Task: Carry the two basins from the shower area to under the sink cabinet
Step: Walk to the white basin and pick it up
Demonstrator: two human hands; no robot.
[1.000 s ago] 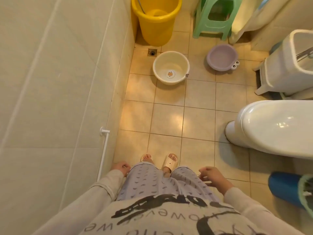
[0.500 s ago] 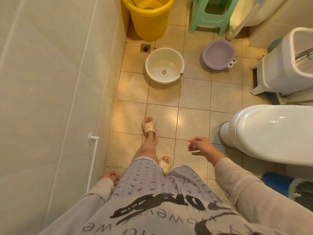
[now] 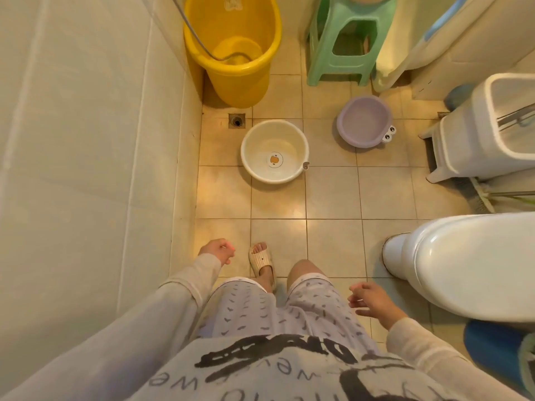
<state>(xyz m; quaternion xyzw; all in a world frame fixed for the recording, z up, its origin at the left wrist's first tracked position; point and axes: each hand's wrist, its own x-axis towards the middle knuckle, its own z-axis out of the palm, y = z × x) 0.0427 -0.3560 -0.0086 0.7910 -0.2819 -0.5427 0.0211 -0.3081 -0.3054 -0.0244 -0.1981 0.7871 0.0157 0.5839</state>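
Note:
A cream basin [image 3: 262, 140] with a small orange picture on its bottom stands on the tiled floor ahead of me, just below the floor drain [image 3: 236, 121]. A purple basin [image 3: 363, 118] with a pair of cartoon eyes on its rim sits further right, in front of the green stool. My left hand [image 3: 217, 251] hangs loosely curled beside the left wall and holds nothing. At my right thigh my right hand [image 3: 369, 299] is empty, with its fingers apart. Both hands are well short of the basins.
A yellow bucket [image 3: 231, 50] with a hose in it stands in the far left corner. A green plastic stool [image 3: 344, 44] is beside it. A white bin [image 3: 489, 131] and a white toilet [image 3: 469, 264] line the right side. The tiled wall [image 3: 86, 169] runs along the left.
I have stepped forward, so the basins lie closer. My left hand swung forward next to the wall, and my right hand dropped back to my thigh.

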